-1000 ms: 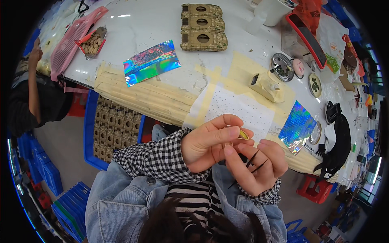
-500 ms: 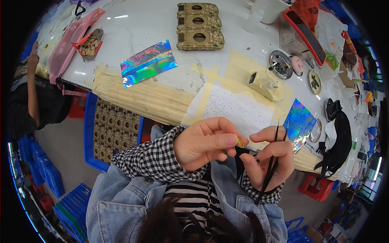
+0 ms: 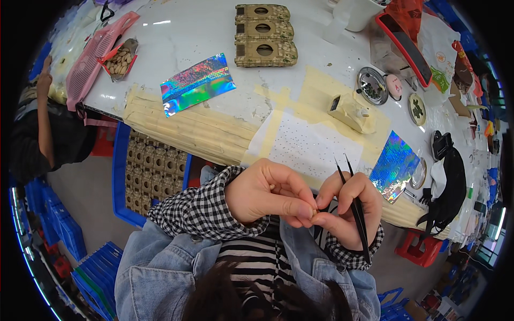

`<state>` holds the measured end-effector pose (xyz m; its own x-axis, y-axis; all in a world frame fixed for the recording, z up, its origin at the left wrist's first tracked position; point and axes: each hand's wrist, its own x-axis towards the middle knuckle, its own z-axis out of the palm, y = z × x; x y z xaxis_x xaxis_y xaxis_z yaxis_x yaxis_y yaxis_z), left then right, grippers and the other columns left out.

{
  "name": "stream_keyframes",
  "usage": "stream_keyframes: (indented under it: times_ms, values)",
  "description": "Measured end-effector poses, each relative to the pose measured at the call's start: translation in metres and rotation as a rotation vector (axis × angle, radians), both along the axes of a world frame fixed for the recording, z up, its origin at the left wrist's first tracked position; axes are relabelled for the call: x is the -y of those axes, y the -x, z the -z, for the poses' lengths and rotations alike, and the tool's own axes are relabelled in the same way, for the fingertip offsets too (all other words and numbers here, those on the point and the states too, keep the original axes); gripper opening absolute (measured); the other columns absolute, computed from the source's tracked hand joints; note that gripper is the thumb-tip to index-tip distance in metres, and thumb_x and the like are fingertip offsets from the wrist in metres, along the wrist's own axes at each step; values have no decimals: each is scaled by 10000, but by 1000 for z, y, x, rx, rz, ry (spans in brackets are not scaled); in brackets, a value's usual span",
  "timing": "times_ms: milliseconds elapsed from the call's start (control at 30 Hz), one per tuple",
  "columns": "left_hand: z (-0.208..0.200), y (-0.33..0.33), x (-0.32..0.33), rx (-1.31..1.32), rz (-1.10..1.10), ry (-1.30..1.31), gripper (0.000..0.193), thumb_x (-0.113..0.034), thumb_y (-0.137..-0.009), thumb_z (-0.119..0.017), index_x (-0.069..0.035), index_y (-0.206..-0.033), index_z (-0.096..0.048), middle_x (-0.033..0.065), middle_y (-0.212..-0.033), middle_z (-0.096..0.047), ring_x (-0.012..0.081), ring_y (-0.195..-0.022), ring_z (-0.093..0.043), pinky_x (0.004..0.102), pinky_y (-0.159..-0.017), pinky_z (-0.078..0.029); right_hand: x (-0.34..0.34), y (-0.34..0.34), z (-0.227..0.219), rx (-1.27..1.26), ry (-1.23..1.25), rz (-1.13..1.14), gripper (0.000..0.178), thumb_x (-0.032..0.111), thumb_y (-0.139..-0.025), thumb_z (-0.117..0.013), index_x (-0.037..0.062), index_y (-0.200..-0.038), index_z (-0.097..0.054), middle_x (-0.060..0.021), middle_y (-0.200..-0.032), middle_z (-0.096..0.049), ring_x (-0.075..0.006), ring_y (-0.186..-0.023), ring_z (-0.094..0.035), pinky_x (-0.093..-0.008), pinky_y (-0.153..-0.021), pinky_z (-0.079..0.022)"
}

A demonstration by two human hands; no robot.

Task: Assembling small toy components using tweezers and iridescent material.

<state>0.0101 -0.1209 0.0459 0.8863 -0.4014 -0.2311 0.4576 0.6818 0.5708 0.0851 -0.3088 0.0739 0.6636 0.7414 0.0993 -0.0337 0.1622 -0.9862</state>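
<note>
My left hand (image 3: 262, 197) is closed in a pinch, thumb against fingertips. Its fingertips meet those of my right hand (image 3: 347, 211) in front of my chest. Whatever sits between them is almost wholly hidden; half a second ago a small yellow piece showed in the left pinch. Black tweezers (image 3: 358, 219) lie across my right hand, held by its fingers with their tips pointing up and away. Just beyond the hands is a white sheet (image 3: 310, 147) dotted with tiny specks, taped to the table.
Three camouflage toy tank hulls (image 3: 265, 52) stand far back; more fill a blue crate (image 3: 119, 200) below the table. Shiny foil sheets (image 3: 195, 84) lie left and right. A tape-wrapped block (image 3: 353, 113), a metal dish (image 3: 372, 85) and a red-cased phone (image 3: 404, 48) are at right.
My right hand has moved left, and its fingertips now touch my left fingertips. The tweezers have swung so their tips lean left. The small yellow piece has gone from sight between the fingers.
</note>
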Motion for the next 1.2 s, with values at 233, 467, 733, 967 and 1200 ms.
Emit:
stream_keyframes:
  times_ms: [233, 467, 733, 967, 1200]
  values:
    - [3, 3, 4, 160, -68, -89, 182, 50, -784, -683, 42, -957, -630, 120, -906, -675, 133, -834, -655, 228, -759, -527, 1, 0, 2, -84, 39, 26, 324, -38, -719, -745, 72, -785, -447, -111, -819, -614, -107, -725, -588, -232, -663, -472]
    - [-8, 0, 3, 74, -94, -177, 156, 81, -767, -682, 34, -905, -628, 126, -852, -676, 143, -797, -657, 231, -700, -530, -1, 2, 1, -211, 28, 75, 271, -53, -757, -698, 59, -806, -456, -104, -807, -611, -93, -714, -580, -217, -647, -465]
    - [-1, 2, 6, 61, -167, -145, 180, 93, -771, -667, 36, -930, -606, 150, -882, -674, 156, -815, -661, 247, -704, -543, -4, 0, 0, -209, 16, 94, 225, -76, -780, -655, 38, -831, -468, -111, -827, -607, -107, -733, -591, -225, -651, -478]
    - [3, 1, 9, 29, -182, -92, 210, 92, -806, -615, 29, -1001, -570, 166, -945, -660, 184, -846, -664, 263, -715, -557, -3, 3, 6, -85, -8, 141, 212, -86, -788, -625, 35, -856, -465, -125, -854, -602, -112, -728, -590, -231, -655, -472]
    - [4, 2, 7, -72, -147, 49, 224, 42, -836, -593, 14, -1055, -554, 153, -973, -652, 183, -855, -663, 254, -718, -560, -3, 4, 10, -115, -96, 103, 248, -82, -771, -638, 53, -869, -455, -122, -853, -588, -118, -752, -572, -238, -689, -467]
